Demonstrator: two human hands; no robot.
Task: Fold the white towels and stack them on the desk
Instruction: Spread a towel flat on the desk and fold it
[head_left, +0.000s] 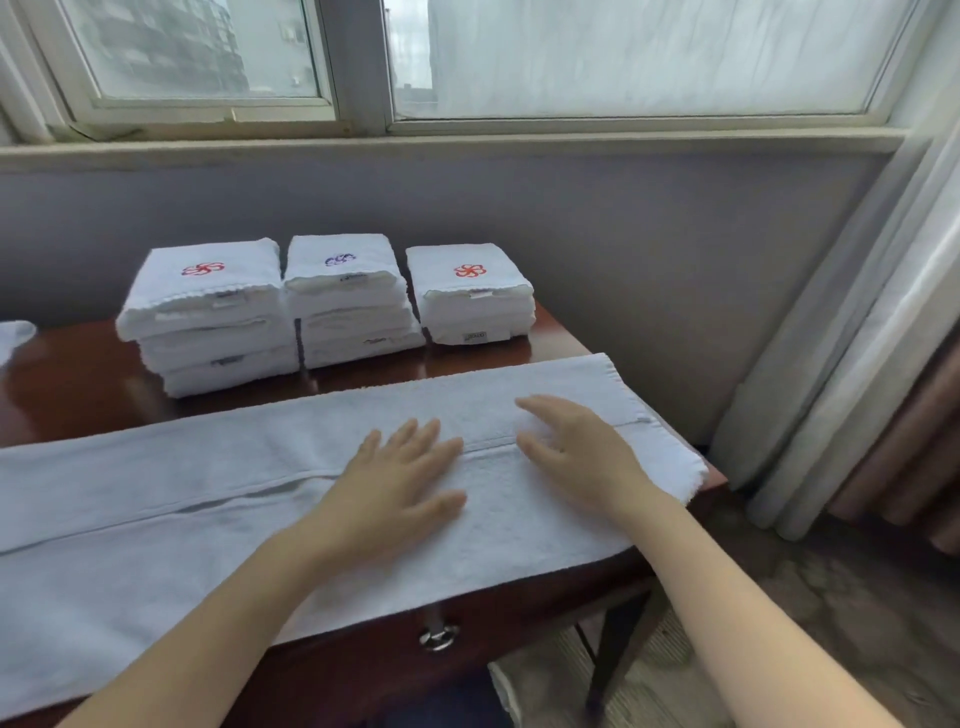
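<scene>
Long white towel (156, 519) lies across the bench (78, 384) mid-frame, long edges folded to a centre seam. Left hand (395, 483) presses flat, fingers spread; right hand (576, 447) rests beside it, loosely open. Neither grip holds anything. Folded stacks (343, 301) sit above.

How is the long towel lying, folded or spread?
Partly folded: the towel lies in a long strip, two edges meeting along a middle seam.

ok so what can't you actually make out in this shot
Head view: left end of the long towel, cut off by frame edge.
Tag text on the folded stacks: too small, blurred.
White thing at the left edge: mostly out of frame.
Seam under left hand, right hand: covered.
</scene>
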